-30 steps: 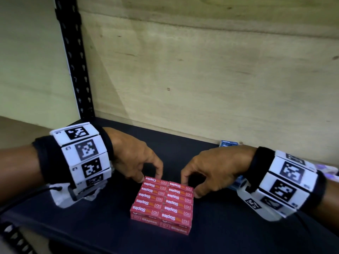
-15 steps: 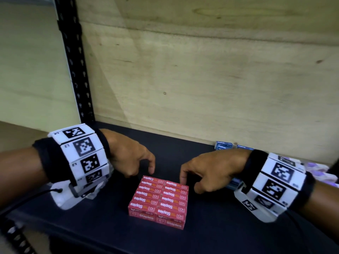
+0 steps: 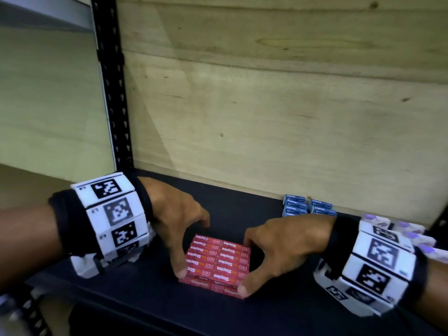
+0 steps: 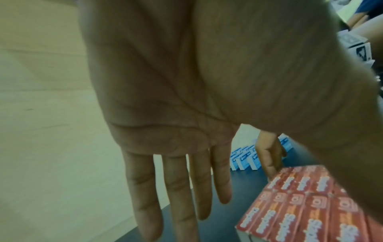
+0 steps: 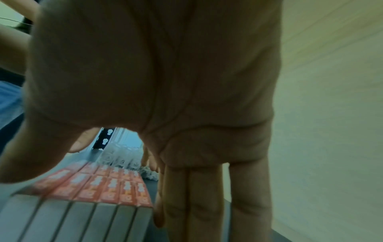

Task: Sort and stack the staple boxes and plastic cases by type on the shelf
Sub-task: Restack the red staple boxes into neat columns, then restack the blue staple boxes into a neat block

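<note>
A flat block of red staple boxes, two layers deep, lies on the dark shelf. My left hand brackets its left side, with the thumb on the front left corner. Its fingers are straight and spread past the block's far left. My right hand brackets the right side, thumb on the front right corner. The straight right fingers lie along the back right edge. The block rests flat on the shelf.
Small blue staple boxes stand in rows at the back right against the wooden back panel. Pale purple-tinted cases lie behind my right wrist. A black perforated upright bounds the shelf on the left.
Both hands have spread from the block's back edge to its sides. The thumbs have come down onto the front corners. The block has stayed in place.
</note>
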### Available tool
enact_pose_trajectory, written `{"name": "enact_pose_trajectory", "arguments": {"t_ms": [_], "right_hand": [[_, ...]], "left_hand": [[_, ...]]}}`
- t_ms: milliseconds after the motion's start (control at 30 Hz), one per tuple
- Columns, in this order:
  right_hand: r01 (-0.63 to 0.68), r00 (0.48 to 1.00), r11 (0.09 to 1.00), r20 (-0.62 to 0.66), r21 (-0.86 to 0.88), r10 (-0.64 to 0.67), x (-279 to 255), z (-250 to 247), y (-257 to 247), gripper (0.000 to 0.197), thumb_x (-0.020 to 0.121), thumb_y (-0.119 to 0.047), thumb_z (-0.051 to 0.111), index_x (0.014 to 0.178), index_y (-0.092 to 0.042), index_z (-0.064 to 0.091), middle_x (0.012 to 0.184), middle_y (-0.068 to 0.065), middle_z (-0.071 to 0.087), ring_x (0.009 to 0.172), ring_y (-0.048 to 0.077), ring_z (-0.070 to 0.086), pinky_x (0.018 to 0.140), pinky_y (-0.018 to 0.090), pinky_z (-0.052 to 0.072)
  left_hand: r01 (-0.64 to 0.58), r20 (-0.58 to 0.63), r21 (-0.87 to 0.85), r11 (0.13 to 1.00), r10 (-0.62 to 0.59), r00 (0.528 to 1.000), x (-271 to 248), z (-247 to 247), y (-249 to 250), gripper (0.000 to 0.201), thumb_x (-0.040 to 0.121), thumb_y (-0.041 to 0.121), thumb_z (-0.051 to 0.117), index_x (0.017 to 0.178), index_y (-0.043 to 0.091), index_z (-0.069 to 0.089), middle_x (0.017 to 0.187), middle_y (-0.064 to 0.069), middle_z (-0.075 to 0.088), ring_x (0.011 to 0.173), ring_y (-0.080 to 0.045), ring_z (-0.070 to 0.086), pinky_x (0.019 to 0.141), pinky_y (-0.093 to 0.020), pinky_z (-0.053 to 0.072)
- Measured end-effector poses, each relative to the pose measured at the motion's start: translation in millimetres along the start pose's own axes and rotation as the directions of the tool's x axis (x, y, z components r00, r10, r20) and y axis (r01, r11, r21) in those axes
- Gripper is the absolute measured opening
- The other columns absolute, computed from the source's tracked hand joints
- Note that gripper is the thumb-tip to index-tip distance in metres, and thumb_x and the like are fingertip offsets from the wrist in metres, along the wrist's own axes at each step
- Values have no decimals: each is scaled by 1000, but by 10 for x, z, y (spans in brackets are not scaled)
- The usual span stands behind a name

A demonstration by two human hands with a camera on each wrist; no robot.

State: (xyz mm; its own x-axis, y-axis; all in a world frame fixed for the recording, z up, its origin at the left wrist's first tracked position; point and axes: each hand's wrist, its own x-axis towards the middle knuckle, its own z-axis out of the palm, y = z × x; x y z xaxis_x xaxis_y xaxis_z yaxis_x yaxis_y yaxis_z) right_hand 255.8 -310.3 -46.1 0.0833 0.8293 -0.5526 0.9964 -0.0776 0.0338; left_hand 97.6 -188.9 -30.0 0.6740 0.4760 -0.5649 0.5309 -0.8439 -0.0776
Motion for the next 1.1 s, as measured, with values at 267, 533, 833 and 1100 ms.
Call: {"name": "enact_pose_trajectory", "arguments": {"t_ms": [267, 533, 833, 1100], "right_hand": [[18, 997, 1000, -70, 12, -17, 0, 58, -42, 75, 64, -77, 70, 121, -30, 57, 113, -8, 64, 100, 13, 62, 93, 37, 52], [38, 993, 999, -114, -1, -38, 189, 26, -140, 73, 66, -78, 68, 117, -26, 62, 108, -5, 67, 98, 17, 63, 91, 37, 53], [57, 995, 996, -87, 67, -51, 301, -59, -233, 67, 70, -70, 72, 117, -23, 61, 109, -4, 66, 97, 18, 62, 80, 32, 48], [56, 984, 993, -174, 102, -37, -155, 10, 344, 85, 76, -61, 74, 147, -31, 38, 139, -8, 52, 124, 18, 52, 100, 33, 45]], "left_hand": [[-51, -55, 17, 999, 51, 997, 106, 115, -9, 74, 50, 58, 86, 115, 45, 53, 115, 18, 58, 107, -7, 56, 94, -34, 50], [-13, -57, 57, 998, 17, 998, 74, 64, -101, 61, 54, 49, 89, 104, 47, 55, 111, 19, 59, 104, -5, 57, 94, -33, 50], [100, 26, 78, 992, -102, 994, -11, -4, -104, 76, 59, 36, 90, 124, 41, 51, 113, 17, 61, 105, -4, 56, 97, -32, 48], [15, -64, 94, 995, -9, 998, 118, -397, 364, 88, 69, 49, 82, 141, 42, 33, 136, 13, 49, 111, -9, 49, 99, -31, 43]]}}
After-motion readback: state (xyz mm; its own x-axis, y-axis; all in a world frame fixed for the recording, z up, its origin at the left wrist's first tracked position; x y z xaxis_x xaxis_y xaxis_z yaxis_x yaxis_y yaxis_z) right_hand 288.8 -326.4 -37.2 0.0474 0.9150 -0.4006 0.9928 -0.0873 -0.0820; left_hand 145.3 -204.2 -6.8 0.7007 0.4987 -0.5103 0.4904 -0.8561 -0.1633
